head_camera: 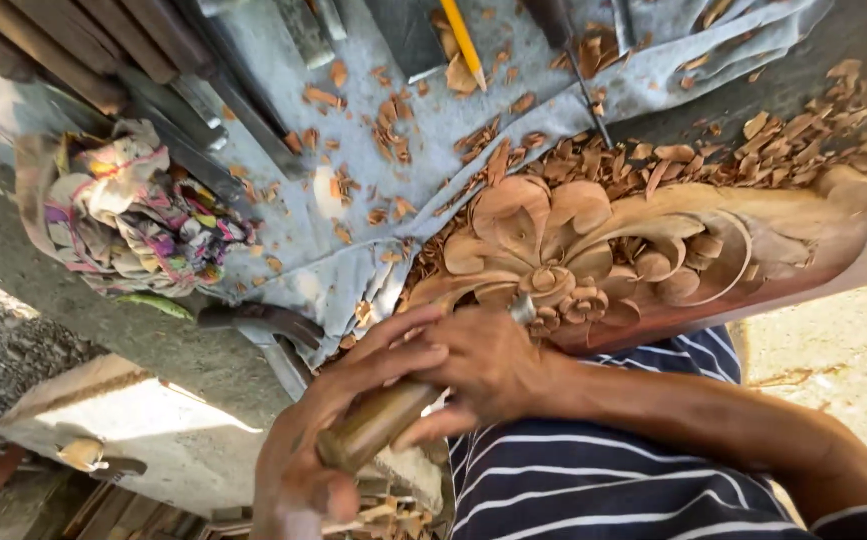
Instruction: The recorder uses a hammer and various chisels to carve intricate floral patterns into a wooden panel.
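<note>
My fingers point(408, 345) of both hands gripped the smooth, rigid chisel handle point(373, 425), blade meeting the hard yet fragile carved panel point(593, 250).

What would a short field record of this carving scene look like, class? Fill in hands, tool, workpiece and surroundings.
left hand: wrapped round the chisel's wooden handle
right hand: gripping the chisel near its blade
workpiece: wooden carving of flower and leaf shapes
surroundings: wood chips on grey cloth, yellow pencil, bundle of coloured rags
</note>
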